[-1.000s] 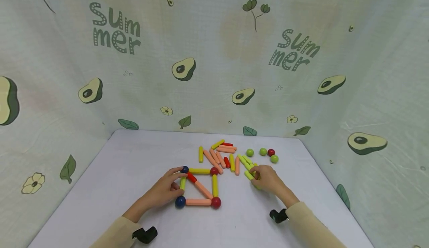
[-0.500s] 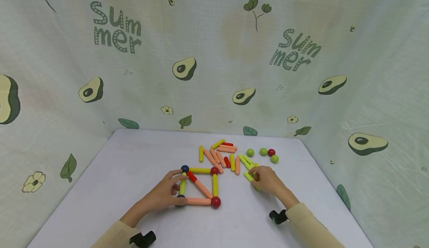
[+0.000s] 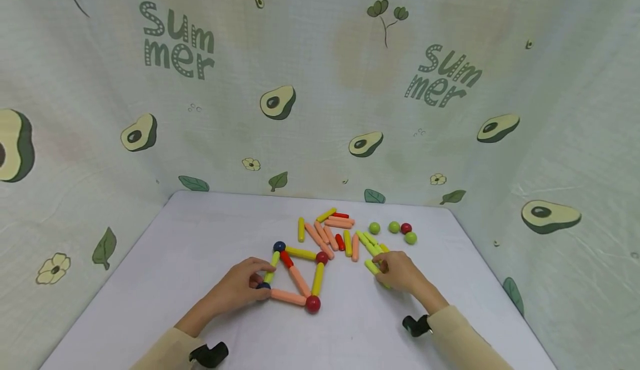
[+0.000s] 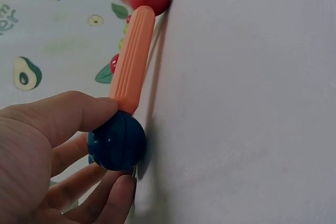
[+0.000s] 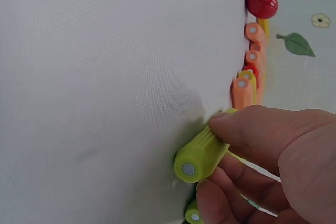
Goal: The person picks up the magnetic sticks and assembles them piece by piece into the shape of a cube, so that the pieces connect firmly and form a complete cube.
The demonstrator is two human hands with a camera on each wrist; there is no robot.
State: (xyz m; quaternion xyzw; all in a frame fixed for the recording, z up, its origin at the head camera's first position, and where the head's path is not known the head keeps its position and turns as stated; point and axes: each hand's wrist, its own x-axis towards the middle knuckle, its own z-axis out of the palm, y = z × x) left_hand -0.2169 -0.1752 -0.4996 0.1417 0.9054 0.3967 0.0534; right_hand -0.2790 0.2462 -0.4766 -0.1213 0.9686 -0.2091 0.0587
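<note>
A four-cornered figure of magnetic sticks and balls lies flat left of the middle, slightly skewed. My left hand (image 3: pixel 235 286) grips its left side, thumb on the near blue ball (image 4: pixel 118 140) and fingers curled beyond it. From that ball an orange stick (image 4: pixel 134 59) runs to a red ball (image 3: pixel 313 304). A light green stick (image 3: pixel 275 259) joins the far blue ball (image 3: pixel 279 246); yellow sticks meet at another red ball (image 3: pixel 322 258). A red and an orange stick (image 3: pixel 300 281) form the diagonal. My right hand (image 3: pixel 400 273) pinches a light green stick (image 5: pixel 202 150) between thumb and fingers.
Loose orange, red and yellow sticks (image 3: pixel 329 239) lie behind the figure. More light green sticks (image 3: pixel 368 240) sit just beyond my right hand. Green balls (image 3: pixel 374 228) and a dark red ball (image 3: pixel 406 228) stand at the back right. Patterned cloth (image 3: pixel 320 109) walls the white table (image 3: pixel 225 220).
The left side of the figure has shifted slightly away from me and the near red ball leftward, skewing the shape. My left thumb has moved onto the near blue ball. My right hand has barely moved.
</note>
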